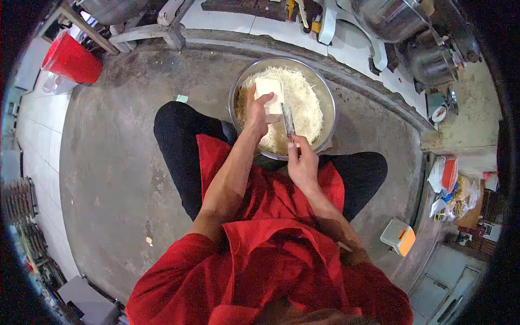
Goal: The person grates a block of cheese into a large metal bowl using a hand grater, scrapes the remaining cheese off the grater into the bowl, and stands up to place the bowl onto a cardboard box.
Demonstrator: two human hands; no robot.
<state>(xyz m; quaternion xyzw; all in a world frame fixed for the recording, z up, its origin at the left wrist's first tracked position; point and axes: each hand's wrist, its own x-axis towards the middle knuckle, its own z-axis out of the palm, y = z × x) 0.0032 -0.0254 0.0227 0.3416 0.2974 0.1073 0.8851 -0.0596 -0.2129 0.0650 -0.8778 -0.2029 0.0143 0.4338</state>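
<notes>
A large round metal bowl (331, 116) stands on the floor between my bent knees, with pale shredded food (306, 100) spread inside it. Over its left part my left hand (259, 111) is wrapped round a pale cream block (269, 89), thumb across its face. My right hand (302, 161), at the near rim, is closed on the handle end of a narrow metal tool (288, 119). The tool's blade points up and away beside the block's right edge; whether it touches the block is hard to tell. Some of the bowl's left side is hidden behind my left hand.
A red bucket (78, 59) is at the far left. Beyond the bowl runs a low raised ledge (303, 57), with metal pots (433, 62) at the upper right. A white and orange container (398, 236) and plastic bags (444, 173) are to the right. Dark-clad legs flank the bowl.
</notes>
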